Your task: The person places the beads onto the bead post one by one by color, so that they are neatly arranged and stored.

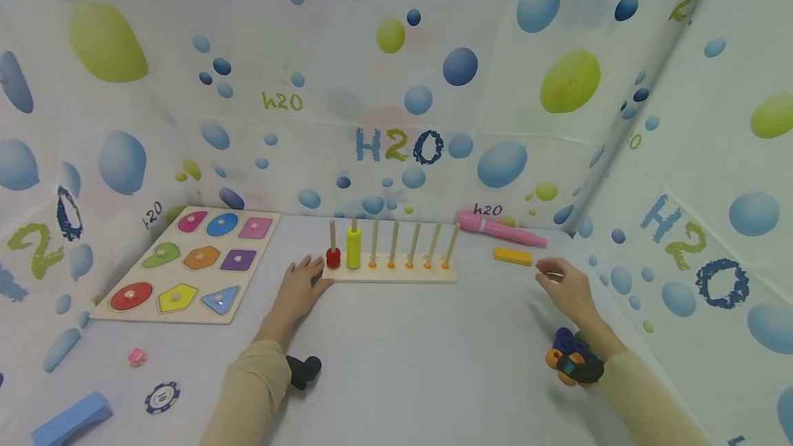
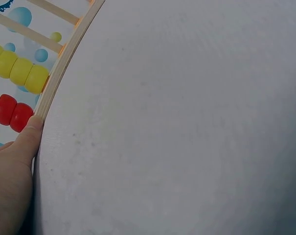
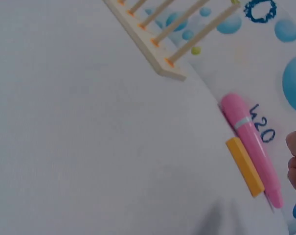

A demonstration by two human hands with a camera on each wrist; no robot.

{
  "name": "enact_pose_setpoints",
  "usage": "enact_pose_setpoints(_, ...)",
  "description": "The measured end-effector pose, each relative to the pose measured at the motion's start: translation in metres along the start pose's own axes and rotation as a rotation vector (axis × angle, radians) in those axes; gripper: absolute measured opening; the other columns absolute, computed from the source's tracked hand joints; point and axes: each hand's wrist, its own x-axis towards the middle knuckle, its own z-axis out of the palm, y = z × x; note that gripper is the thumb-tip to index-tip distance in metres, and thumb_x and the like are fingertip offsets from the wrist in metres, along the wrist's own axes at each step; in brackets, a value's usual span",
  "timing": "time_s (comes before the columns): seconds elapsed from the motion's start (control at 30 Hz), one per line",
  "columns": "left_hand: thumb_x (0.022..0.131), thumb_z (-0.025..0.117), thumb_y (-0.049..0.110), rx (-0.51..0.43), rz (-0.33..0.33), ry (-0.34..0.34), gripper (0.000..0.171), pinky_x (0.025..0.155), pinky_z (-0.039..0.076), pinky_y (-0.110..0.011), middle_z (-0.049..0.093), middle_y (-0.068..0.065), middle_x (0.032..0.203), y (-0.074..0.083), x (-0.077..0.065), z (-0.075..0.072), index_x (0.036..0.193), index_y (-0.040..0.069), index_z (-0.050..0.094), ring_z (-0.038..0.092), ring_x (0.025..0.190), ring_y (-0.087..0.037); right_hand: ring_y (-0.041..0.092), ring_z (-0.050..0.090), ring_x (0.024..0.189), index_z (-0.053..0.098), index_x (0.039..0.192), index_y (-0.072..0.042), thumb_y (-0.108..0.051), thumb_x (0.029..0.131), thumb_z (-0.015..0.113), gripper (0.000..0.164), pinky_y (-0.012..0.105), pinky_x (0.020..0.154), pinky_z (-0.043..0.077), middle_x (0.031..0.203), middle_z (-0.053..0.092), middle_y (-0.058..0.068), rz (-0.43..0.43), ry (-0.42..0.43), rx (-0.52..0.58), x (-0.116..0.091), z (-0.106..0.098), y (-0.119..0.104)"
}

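A wooden counting rack (image 1: pixel 403 277) with upright pegs stands near the back wall. Red beads (image 1: pixel 333 258) sit on its leftmost peg and a stack of yellow beads (image 1: pixel 354 248) on the one beside it; the other pegs are bare. My left hand (image 1: pixel 300 288) rests at the rack's left end, fingers extended, and its thumb (image 2: pixel 33 129) touches the front edge of the base. To the right, my right hand (image 1: pixel 565 288) hovers with loosely bent fingers and nothing visible in them. Just left of it lie a yellow block (image 1: pixel 513 257) and a pink pen-like stick (image 1: pixel 502 229).
A wooden shape puzzle board (image 1: pixel 250 274) lies at the left. Nearer the front left are a pink die (image 1: pixel 137 357), a poker chip (image 1: pixel 162 398) and a blue arched block (image 1: pixel 71 418). Several coloured beads (image 1: pixel 564 339) lie beneath my right forearm. Patterned sheets rise behind and at both sides.
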Motion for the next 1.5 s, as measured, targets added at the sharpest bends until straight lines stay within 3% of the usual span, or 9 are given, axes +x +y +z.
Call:
enact_pose_setpoints(0.2, 0.091, 0.062, 0.034, 0.001, -0.004, 0.003, 0.060, 0.111, 0.011, -0.059, 0.044, -0.020, 0.140, -0.003, 0.001, -0.002, 0.135, -0.004, 0.047, 0.028, 0.135, -0.041, 0.032, 0.062, 0.097, 0.061, 0.111, -0.003, -0.014, 0.091, 0.063, 0.023, 0.038, 0.080, 0.054, 0.104, 0.065, 0.016, 0.091, -0.080, -0.092, -0.031, -0.025, 0.026)
enact_pose_setpoints(0.57, 0.091, 0.062, 0.035, 0.000, -0.021, 0.001, 0.061, 0.112, 0.009, -0.057, 0.042, -0.019, 0.142, 0.000, 0.003, -0.008, 0.136, -0.003, 0.045, 0.025, 0.136, -0.040, 0.040, 0.060, 0.097, 0.059, 0.110, 0.003, -0.019, 0.094, 0.059, 0.027, 0.050, 0.081, 0.052, 0.105, 0.064, 0.022, 0.127, -0.145, -0.170, -0.067, -0.056, 0.061)
enact_pose_setpoints(0.7, 0.092, 0.062, 0.035, -0.001, -0.019, 0.002, 0.061, 0.112, 0.009, -0.057, 0.042, -0.020, 0.142, 0.000, 0.003, -0.010, 0.136, -0.004, 0.045, 0.026, 0.136, -0.041, 0.038, 0.062, 0.094, 0.060, 0.110, 0.002, -0.022, 0.093, 0.061, 0.030, 0.046, 0.077, 0.054, 0.103, 0.066, 0.020, 0.132, -0.191, -0.164, -0.071, -0.059, 0.061)
enact_pose_setpoints(0.9, 0.091, 0.062, 0.032, 0.001, -0.002, 0.030, 0.059, 0.111, 0.011, -0.058, 0.044, -0.021, 0.140, -0.004, 0.004, -0.010, 0.134, -0.006, 0.047, 0.028, 0.134, -0.042, 0.029, 0.064, 0.092, 0.061, 0.113, 0.000, -0.020, 0.090, 0.065, 0.031, 0.030, 0.074, 0.056, 0.104, 0.067, 0.016, 0.087, -0.256, -0.101, -0.066, -0.058, 0.055)
enact_pose_setpoints(1.07, 0.091, 0.063, 0.031, -0.010, 0.004, 0.026, 0.058, 0.111, 0.010, -0.058, 0.045, -0.021, 0.139, -0.003, 0.002, -0.008, 0.134, -0.006, 0.048, 0.028, 0.134, -0.042, 0.017, 0.064, 0.090, 0.062, 0.113, -0.002, -0.017, 0.089, 0.067, 0.029, 0.030, 0.076, 0.056, 0.105, 0.067, 0.013, 0.090, -0.320, -0.087, -0.068, -0.060, 0.055)
enact_pose_setpoints(1.5, 0.091, 0.062, 0.034, -0.010, -0.013, 0.002, 0.059, 0.112, 0.009, -0.057, 0.045, -0.020, 0.140, 0.000, -0.001, 0.001, 0.135, -0.004, 0.047, 0.028, 0.135, -0.041, 0.034, 0.063, 0.095, 0.059, 0.115, 0.004, -0.006, 0.086, 0.065, 0.031, 0.036, 0.077, 0.056, 0.106, 0.065, 0.020, 0.160, -0.323, -0.096, -0.081, -0.056, 0.052)
